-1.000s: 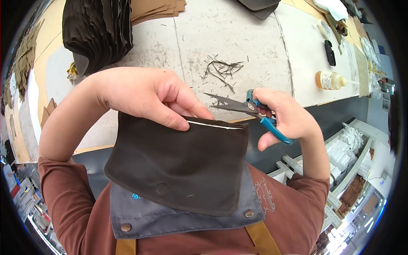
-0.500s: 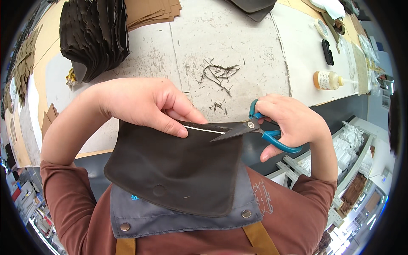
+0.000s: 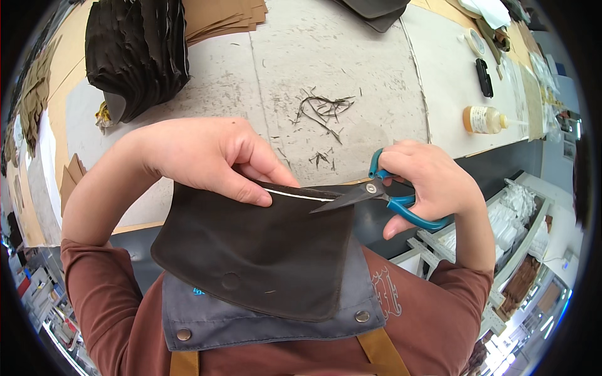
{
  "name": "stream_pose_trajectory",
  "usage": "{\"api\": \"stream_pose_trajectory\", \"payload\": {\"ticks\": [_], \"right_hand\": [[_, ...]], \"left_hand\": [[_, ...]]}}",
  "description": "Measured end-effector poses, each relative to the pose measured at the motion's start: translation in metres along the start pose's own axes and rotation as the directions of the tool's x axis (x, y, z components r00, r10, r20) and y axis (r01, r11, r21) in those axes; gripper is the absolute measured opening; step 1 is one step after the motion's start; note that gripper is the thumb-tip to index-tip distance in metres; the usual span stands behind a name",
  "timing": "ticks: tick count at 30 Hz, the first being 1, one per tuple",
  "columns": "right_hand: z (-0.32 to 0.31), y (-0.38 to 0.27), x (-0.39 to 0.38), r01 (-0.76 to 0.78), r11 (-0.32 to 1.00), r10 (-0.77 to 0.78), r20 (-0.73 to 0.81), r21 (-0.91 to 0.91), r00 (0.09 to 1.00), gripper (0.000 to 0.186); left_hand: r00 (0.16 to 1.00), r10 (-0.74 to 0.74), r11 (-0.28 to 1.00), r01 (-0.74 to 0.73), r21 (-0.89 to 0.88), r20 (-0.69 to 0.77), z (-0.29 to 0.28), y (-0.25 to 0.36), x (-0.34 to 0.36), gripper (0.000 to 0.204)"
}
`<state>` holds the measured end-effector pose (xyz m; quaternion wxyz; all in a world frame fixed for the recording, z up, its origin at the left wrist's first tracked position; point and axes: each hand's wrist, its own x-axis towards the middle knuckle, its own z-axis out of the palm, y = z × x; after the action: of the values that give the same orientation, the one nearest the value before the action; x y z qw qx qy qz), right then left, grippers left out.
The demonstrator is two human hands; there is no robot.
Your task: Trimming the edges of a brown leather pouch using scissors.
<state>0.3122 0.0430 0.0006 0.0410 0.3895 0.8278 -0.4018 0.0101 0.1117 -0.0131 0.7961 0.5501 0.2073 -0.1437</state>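
Note:
A dark brown leather flap piece (image 3: 263,250) hangs in front of my apron, with a round mark near its lower edge. My left hand (image 3: 232,160) pinches its top edge between thumb and fingers. Along that edge, right of my thumb, runs a narrow white strip (image 3: 295,194). My right hand (image 3: 426,182) grips a pair of scissors (image 3: 371,189) by its teal handles, thumb and fingers in the loops. The blades are parted and straddle the top edge near its right corner, one blade lying in front of the leather.
Thin dark leather offcuts (image 3: 323,113) lie on the pale worktable (image 3: 370,62). A thick stack of dark leather pieces (image 3: 138,56) stands at the far left, beside brown sheets (image 3: 222,19). On the right are a bottle of amber liquid (image 3: 483,119), a black tool (image 3: 483,78) and a tape roll (image 3: 475,41).
The leather and my left hand have shifted slightly left. The scissors stay almost in place, and more of the white strip shows near the blades.

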Motion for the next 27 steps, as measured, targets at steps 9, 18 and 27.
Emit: {"api": "stream_pose_trajectory", "payload": {"ticks": [9, 18, 27], "right_hand": [[0.006, 0.002, 0.006, 0.045, 0.999, -0.045, -0.023, 0.017, 0.999, 0.068], [0.008, -0.001, 0.006, 0.009, 0.999, -0.008, -0.011, 0.04, 1.0, 0.067], [0.012, -0.004, 0.0, -0.021, 1.0, 0.022, -0.065, 0.007, 0.998, 0.067]], "left_hand": [[1.0, 0.007, 0.999, -0.008, -0.04, -0.018, 0.003, -0.004, 0.005, 0.033], [0.998, 0.023, 1.0, -0.024, -0.015, -0.052, 0.003, -0.01, 0.007, 0.033], [0.996, 0.07, 0.997, -0.072, -0.03, -0.05, 0.004, -0.009, 0.007, 0.032]]}}
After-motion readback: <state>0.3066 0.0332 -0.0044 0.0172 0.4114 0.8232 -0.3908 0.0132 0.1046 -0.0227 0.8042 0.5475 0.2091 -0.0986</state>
